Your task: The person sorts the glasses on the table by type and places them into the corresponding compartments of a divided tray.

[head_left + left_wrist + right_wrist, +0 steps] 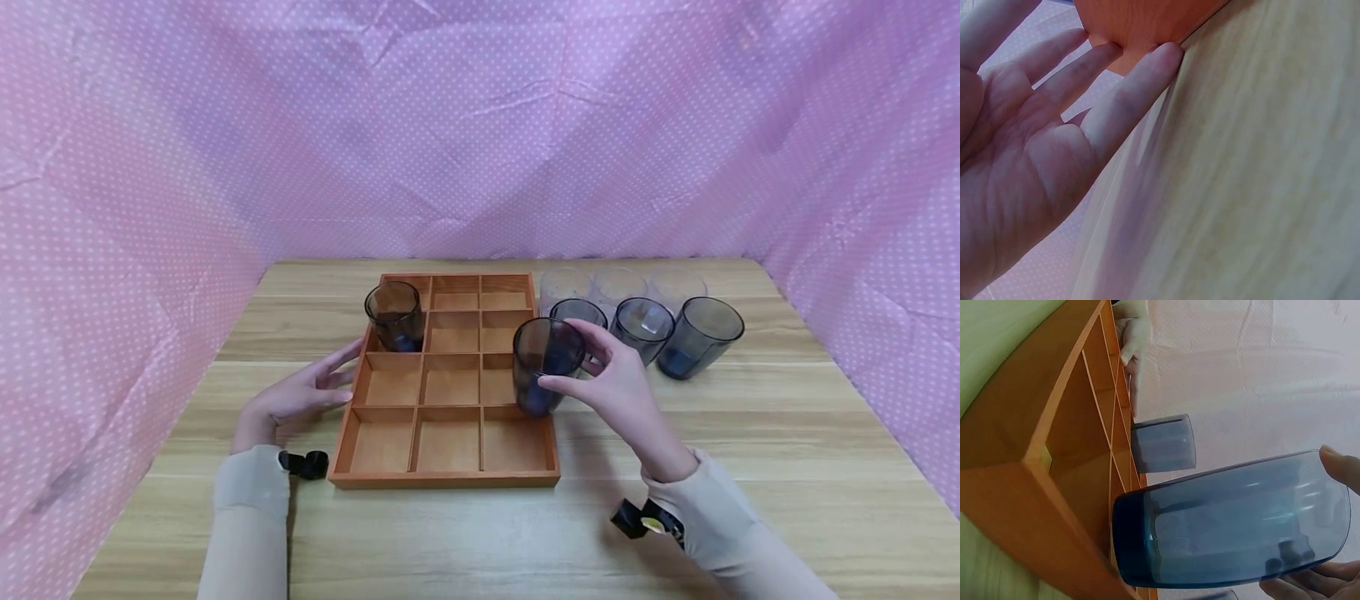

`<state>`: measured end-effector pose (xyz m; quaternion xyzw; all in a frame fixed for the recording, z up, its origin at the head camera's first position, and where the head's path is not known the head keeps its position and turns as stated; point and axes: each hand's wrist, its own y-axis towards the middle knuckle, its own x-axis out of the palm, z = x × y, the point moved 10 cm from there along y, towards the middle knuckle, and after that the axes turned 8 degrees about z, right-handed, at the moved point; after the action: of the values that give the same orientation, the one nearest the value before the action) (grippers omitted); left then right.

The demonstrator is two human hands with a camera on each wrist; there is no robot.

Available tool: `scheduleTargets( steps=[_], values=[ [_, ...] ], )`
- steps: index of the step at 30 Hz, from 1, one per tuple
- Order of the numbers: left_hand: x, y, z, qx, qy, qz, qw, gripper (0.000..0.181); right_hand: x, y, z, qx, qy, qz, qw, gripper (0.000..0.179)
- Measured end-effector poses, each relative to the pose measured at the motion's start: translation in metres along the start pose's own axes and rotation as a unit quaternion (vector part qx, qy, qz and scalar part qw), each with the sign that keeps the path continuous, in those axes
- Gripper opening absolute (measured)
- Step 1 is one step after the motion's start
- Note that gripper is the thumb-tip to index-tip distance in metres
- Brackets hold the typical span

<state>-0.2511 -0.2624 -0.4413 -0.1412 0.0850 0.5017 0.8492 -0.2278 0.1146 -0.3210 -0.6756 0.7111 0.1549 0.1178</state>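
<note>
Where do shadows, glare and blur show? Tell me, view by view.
Head: a soft shadow lies on the pale striped wood-grain table beside the right beige sleeve; left wrist: the table's grain looks smeared and dim; right wrist: white glare streaks the held transparent blue-grey cylindrical tumbler, and the pink white-dotted cloth backdrop looks washed out.

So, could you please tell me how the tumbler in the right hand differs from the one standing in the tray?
The held tumbler is gripped by the right hand; the tray tumbler stands unheld. The held tumbler is at the right side of the tray, while the tray tumbler sits in the left column. Both are dark, see-through and open at the top.
</note>
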Motion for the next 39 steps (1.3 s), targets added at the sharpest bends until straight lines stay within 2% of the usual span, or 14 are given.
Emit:
scheduleTargets(
  steps=[5,10,13,21,29,32,39],
  values=[
    [-0.001,0.000,-0.001,-0.004,-0.003,0.005,1.0000,0.084,0.014,0.009,-0.006,-0.004,0.016,-0.013,0.9998,0.077],
    [0.001,0.000,0.000,-0.003,-0.021,-0.005,0.9998,0.085,0.024,0.019,-0.012,-0.013,0.025,-0.023,0.9993,0.079],
    [0.002,0.000,0.001,-0.003,-0.022,-0.005,0.9997,0.086,0.030,0.024,-0.016,-0.019,0.015,-0.022,0.9995,0.080],
    [0.001,-0.001,0.001,0.001,-0.001,0.003,1.0000,0.085,0.046,0.037,-0.027,-0.031,0.037,-0.021,0.9986,0.074],
    [0.004,-0.002,0.000,0.005,-0.018,-0.008,0.9998,0.085,0.059,0.051,-0.032,-0.033,0.054,-0.022,0.9977,0.071],
    [0.004,-0.001,-0.001,0.005,-0.021,-0.006,0.9998,0.085,0.063,0.055,-0.034,-0.035,0.048,-0.023,0.9980,0.072],
    [0.002,-0.001,-0.003,-0.016,-0.022,0.003,0.9996,0.085,0.070,0.065,-0.035,-0.038,0.026,-0.030,0.9985,0.072]
  ],
)
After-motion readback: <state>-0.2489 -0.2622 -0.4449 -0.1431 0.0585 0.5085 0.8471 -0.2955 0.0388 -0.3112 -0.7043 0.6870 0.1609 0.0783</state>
